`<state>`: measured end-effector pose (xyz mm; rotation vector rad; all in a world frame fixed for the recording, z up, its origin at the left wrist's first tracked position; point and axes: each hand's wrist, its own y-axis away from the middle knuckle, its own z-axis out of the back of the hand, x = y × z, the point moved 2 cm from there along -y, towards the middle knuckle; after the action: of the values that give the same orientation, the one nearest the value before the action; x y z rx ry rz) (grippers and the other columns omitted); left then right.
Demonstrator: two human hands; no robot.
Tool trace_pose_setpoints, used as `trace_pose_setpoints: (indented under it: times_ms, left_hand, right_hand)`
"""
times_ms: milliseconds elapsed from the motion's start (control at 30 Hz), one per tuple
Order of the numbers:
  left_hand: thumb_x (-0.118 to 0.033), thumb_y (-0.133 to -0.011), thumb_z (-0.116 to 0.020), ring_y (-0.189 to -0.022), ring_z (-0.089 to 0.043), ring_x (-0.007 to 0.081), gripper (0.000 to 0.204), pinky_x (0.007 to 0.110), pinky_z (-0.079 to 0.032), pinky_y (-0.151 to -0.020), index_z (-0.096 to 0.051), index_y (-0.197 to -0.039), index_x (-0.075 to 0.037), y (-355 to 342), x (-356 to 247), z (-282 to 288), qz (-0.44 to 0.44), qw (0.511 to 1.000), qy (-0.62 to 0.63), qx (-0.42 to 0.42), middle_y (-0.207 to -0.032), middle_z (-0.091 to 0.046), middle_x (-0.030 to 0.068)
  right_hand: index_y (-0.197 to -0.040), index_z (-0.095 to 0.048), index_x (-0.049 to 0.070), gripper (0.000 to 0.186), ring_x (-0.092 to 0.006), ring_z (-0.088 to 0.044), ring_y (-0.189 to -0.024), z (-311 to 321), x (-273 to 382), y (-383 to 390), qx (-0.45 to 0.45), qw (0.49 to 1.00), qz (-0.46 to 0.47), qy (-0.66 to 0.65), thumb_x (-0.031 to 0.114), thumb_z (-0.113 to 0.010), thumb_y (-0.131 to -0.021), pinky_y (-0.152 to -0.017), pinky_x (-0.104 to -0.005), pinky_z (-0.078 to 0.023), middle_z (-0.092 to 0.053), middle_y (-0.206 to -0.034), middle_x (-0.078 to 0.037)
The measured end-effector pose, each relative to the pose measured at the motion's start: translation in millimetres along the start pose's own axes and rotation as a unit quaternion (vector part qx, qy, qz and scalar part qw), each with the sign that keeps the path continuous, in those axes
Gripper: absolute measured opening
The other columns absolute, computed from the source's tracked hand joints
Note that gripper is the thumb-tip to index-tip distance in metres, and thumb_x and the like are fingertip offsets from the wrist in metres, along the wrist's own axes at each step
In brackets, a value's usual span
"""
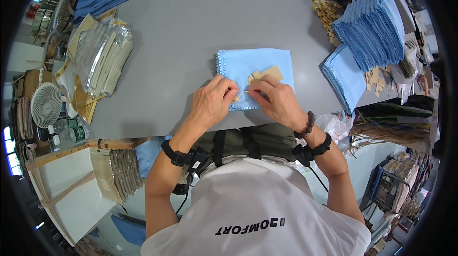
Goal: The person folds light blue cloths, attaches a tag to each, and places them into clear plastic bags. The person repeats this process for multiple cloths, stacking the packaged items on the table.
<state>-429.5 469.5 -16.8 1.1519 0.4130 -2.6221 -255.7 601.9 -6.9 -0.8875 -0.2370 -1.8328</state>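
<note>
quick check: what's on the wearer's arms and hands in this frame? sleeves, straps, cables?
Both forearms are bare below short white sleeves, no gloves. The left hand has a black wrist strap carrying a small black box with a cable trailing down. The right hand has a dark bead bracelet and a similar black strap with cable.

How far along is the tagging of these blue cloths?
Done: I cannot tell; no finished pile can be identified. In hand: left hand and right hand pinch a thin string at the near edge of the folded light blue cloth, with a tan paper tag lying on it. Left: apparently the stack of blue cloths and loose tags beside it.
</note>
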Motion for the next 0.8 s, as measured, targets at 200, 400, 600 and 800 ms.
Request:
trace_pose_setpoints:
  times_ms: [200, 400, 600, 800]
  left_hand:
    - [-0.016, -0.099, -0.072, -0.079, -0.069, 0.0327, 0.008, 0.046, -0.054, -0.065, -0.066, -0.1, -0.01, 1, 4, -2, -0.007, 1.0, -0.002, -0.015, -0.094, -0.066, 0.0056]
    - [-0.013, -0.099, -0.071, -0.08, -0.068, 0.0334, 0.008, 0.045, -0.054, -0.067, -0.065, -0.1, -0.008, 3, 8, -1, -0.004, 1.0, -0.003, -0.005, -0.095, -0.066, 0.0078]
    - [-0.014, -0.1, -0.071, -0.079, -0.068, 0.0352, 0.009, 0.047, -0.054, -0.066, -0.064, -0.1, -0.008, 2, 8, -3, -0.009, 1.0, -0.022, -0.007, -0.095, -0.066, 0.0082]
    - [-0.014, -0.098, -0.073, -0.079, -0.068, 0.0347, 0.01, 0.046, -0.055, -0.068, -0.065, -0.098, -0.008, 1, 12, 1, 0.009, 0.999, 0.044, 0.016, -0.092, -0.066, 0.0084]
  right_hand:
    - [-0.099, -0.072, 0.004, 0.008, -0.0362, -0.068, -0.076, -13, 6, -16, 0.025, 1.0, 0.011, -0.005, 0.009, -0.072, -0.093, -0.064, -0.0444, -0.056, -0.069, -0.097, -0.011]
    - [-0.101, -0.071, 0.003, 0.01, -0.0365, -0.068, -0.076, -15, 4, -19, 0.023, 0.999, 0.004, -0.028, 0.006, -0.072, -0.092, -0.065, -0.044, -0.056, -0.068, -0.096, -0.012]
    - [-0.105, -0.071, 0.002, 0.013, -0.036, -0.069, -0.075, -18, 3, -21, 0.024, 0.999, 0.007, -0.038, 0.002, -0.071, -0.092, -0.066, -0.0419, -0.055, -0.068, -0.095, -0.014]
    - [-0.097, -0.068, 0.002, 0.007, -0.0397, -0.067, -0.078, -13, 3, -27, 0.048, 0.997, 0.034, -0.057, 0.004, -0.069, -0.09, -0.066, -0.0469, -0.055, -0.067, -0.096, -0.015]
